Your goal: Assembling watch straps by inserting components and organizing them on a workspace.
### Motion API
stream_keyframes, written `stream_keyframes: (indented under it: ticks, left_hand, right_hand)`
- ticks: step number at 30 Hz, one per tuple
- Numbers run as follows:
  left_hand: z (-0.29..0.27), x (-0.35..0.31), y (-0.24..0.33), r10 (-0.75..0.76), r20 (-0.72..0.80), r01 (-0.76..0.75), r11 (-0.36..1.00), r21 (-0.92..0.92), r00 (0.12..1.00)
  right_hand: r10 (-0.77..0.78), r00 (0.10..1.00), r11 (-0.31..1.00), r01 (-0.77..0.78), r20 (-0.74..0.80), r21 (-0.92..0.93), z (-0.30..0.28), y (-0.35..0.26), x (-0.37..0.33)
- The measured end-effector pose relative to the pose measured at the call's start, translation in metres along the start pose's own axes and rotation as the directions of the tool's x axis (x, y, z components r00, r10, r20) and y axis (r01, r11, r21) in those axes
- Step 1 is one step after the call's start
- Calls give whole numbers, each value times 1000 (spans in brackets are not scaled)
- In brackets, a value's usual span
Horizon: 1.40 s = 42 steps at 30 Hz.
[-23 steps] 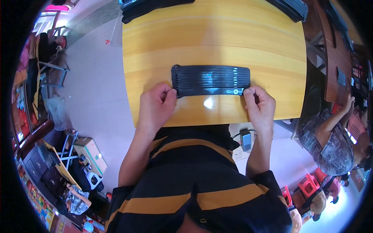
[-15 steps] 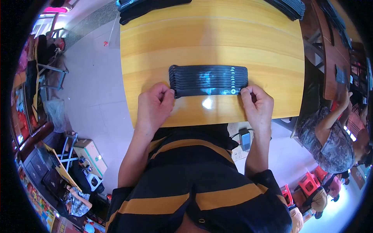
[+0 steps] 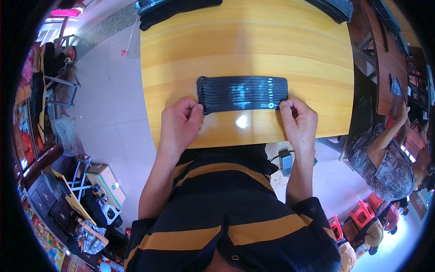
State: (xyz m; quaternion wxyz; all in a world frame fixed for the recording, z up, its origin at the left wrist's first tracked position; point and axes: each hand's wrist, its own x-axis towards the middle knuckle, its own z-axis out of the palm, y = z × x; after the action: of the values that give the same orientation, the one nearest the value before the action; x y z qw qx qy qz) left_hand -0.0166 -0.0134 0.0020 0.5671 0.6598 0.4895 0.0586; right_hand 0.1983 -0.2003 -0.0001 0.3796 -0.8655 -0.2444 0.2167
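Observation:
Several flat black straps (image 3: 242, 90) lie overlapped in a row on the yellow wooden table (image 3: 181, 54). Their rounded ends line up on the left, and white print marks form a column near the right. With thumb and fingertips, my left hand (image 3: 179, 120) pinches the left end of the nearest strap (image 3: 235, 108). My right hand (image 3: 300, 119) is closed the same way on that strap's right end. The strap lies straight between both hands, along the near side of the row.
Dark strap bundles lie at the table's far left (image 3: 176, 10) and far right (image 3: 333, 9) corners. On the right, a person (image 3: 385, 158) sits at a brown table (image 3: 389, 68). Below the front edge are a dark device (image 3: 285, 163) and a carton (image 3: 277, 181).
Both hands keep their pinch on the nearest strap with hardly any movement. White print by the right fingertips shows a little more fully now.

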Motion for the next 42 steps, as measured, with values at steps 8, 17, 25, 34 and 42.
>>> stream_keyframes:
  ticks: [8, 17, 25, 34, 42]
  left_hand:
    - [-1, 1, -7, 36, -49, -35, 999, 25, 998]
    - [-1, 2, -5, 29, -38, -27, 998, 59, 999]
    - [0, 4, -14, 115, -52, -109, 988, 110, 992]
    - [-2, 0, -1, 250, -83, -215, 929, 301, 965]
    - [-10, -4, -8, 347, -70, -251, 790, 560, 935]
  right_hand:
    - [-1, 1000, 1000, 1, 3, -6, 1, 0, 1]
    - [20, 1000, 1000, -20, 0, -24, 2, -1, 1]
    - [3, 1000, 999, -3, -7, -50, 2, 3, 2]
    - [-102, 995, 933, 99, 11, -345, -8, -5, 5]
    - [4, 997, 810, 44, 82, -584, -27, -23, 8]
